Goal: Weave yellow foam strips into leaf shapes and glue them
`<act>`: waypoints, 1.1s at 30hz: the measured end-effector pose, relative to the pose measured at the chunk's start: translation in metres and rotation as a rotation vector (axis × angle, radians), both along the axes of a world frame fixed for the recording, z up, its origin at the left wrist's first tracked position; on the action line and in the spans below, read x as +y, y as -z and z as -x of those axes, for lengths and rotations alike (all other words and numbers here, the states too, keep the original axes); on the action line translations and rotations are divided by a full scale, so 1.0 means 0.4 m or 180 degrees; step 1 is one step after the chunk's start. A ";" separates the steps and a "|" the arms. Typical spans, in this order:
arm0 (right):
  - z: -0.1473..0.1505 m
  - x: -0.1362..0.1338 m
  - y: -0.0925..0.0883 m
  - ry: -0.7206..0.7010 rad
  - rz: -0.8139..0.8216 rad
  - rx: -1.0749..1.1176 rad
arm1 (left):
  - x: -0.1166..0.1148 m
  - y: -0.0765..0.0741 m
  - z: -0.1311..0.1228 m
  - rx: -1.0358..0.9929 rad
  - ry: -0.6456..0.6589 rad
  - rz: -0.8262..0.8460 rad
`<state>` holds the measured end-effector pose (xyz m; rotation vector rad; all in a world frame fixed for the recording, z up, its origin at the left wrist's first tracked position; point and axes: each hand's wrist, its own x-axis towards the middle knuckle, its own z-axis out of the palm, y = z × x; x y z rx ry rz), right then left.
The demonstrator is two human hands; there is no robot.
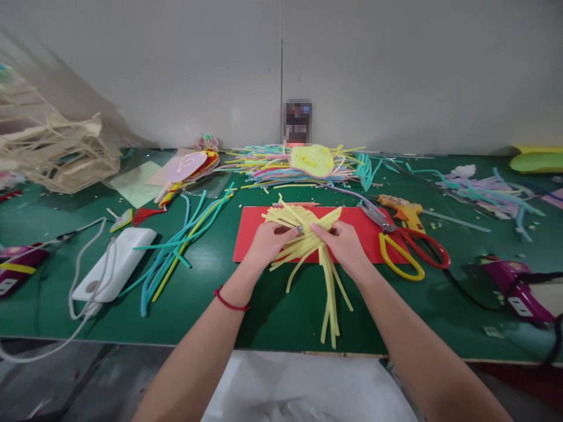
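A bundle of yellow strips (328, 281) fans out between my hands, above a red sheet (251, 225). My left hand (273, 239) pinches the strips near their middle, its thumb and fingers closed. Close beside it, my right hand (341, 240) grips the same bundle with thumb and bent fingers. Some strips hang down over the green table, while others spread left and up to the right. Scissors (402, 234) with red and yellow handles lie at the sheet's right side.
On the green table (197, 319) are a white power bank (116, 264) with cables, blue and yellow strips (176, 252), an orange glue gun (402, 211), purple tools (516, 290) and a colourful strip pile (268, 167). A phone (298, 123) leans on the wall.
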<state>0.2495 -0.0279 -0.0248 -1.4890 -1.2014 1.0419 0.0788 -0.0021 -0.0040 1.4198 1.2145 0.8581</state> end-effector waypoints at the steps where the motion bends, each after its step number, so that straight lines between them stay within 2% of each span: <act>1: 0.001 0.000 -0.001 -0.0036 0.0004 0.0110 | 0.000 0.001 -0.002 -0.0014 -0.0018 -0.0002; 4: 0.002 0.000 -0.006 -0.0136 0.0101 0.0341 | 0.000 0.008 -0.008 -0.0042 -0.0100 -0.0020; 9: -0.002 -0.003 -0.016 -0.0252 0.0178 0.0320 | 0.004 0.018 -0.014 -0.0053 -0.0135 -0.0082; 19: -0.006 0.000 -0.022 -0.0298 0.0002 -0.0377 | 0.011 0.020 -0.013 0.0220 -0.0163 -0.0296; 29: -0.019 -0.001 -0.023 -0.0674 -0.0201 -0.1227 | 0.017 0.027 -0.005 0.0411 0.0055 -0.0404; 33: -0.016 0.004 -0.025 -0.0498 -0.0258 -0.1008 | 0.016 0.029 -0.013 0.0287 -0.0024 -0.0397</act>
